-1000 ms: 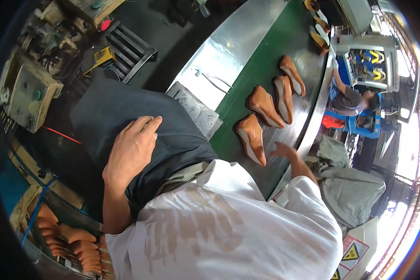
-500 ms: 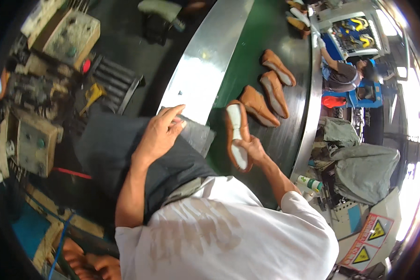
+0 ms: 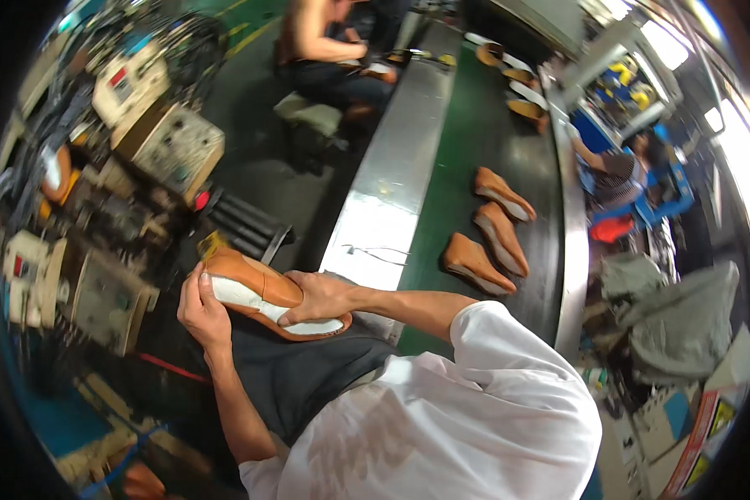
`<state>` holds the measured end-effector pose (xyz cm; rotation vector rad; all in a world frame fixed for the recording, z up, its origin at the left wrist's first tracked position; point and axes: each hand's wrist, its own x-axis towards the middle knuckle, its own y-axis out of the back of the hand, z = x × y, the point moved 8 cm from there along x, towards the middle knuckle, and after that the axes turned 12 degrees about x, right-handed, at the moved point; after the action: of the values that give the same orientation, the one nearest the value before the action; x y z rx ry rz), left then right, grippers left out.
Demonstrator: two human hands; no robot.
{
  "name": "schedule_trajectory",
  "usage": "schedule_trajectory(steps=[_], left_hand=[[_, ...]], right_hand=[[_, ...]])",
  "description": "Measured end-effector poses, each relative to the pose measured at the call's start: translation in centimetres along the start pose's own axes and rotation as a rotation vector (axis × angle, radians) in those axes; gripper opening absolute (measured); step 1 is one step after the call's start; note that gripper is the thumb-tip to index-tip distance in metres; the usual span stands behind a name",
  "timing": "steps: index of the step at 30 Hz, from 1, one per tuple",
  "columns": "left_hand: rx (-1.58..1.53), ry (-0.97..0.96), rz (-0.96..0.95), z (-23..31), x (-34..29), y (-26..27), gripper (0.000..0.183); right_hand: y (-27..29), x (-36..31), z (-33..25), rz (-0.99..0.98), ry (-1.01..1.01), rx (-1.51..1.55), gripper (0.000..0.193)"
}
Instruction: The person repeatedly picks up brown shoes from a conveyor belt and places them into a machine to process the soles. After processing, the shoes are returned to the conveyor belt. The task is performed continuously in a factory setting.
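Note:
A tan leather shoe upper [image 3: 279, 289] with a white insole lies across both my hands above my lap, its white underside turned partly toward me. My right hand [image 3: 321, 297] is wrapped around one end, thumb on the white insole. The other end is gripped by my left hand [image 3: 203, 315], whose fingers and thumb press on its rim. Three more tan shoe uppers lie on the green conveyor belt to the right: a far one [image 3: 503, 193], a middle one [image 3: 502, 239] and a near one [image 3: 477, 264].
A metal ledge [image 3: 383, 179] edges the belt. Machinery with a control box [image 3: 177, 152] stands on the left, holding another shoe upper [image 3: 56, 173]. A co-worker [image 3: 321, 50] sits ahead on a stool; another person [image 3: 621, 175] is beyond the belt. Further shoe uppers [image 3: 527, 108] lie up the belt.
My right hand has carried the shoe upper from over the belt leftward to my lap. My left hand, open and holding nothing before, now grips its far-left end. The view has shifted.

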<state>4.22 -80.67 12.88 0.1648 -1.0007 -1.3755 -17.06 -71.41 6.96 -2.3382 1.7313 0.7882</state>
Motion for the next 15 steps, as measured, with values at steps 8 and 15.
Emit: schedule_trajectory(steps=[8,15], left_hand=[[-1.049,0.24,-0.162,-1.6,-3.3,10.9,0.061],[-1.002,0.496,-0.183,-4.2,-6.8,8.5,0.039]], right_hand=[[-5.8,2.3,-5.0,0.106,0.579,-0.14,0.109],[-10.2,1.6,-1.7,0.012,0.698,-0.327,0.116]])
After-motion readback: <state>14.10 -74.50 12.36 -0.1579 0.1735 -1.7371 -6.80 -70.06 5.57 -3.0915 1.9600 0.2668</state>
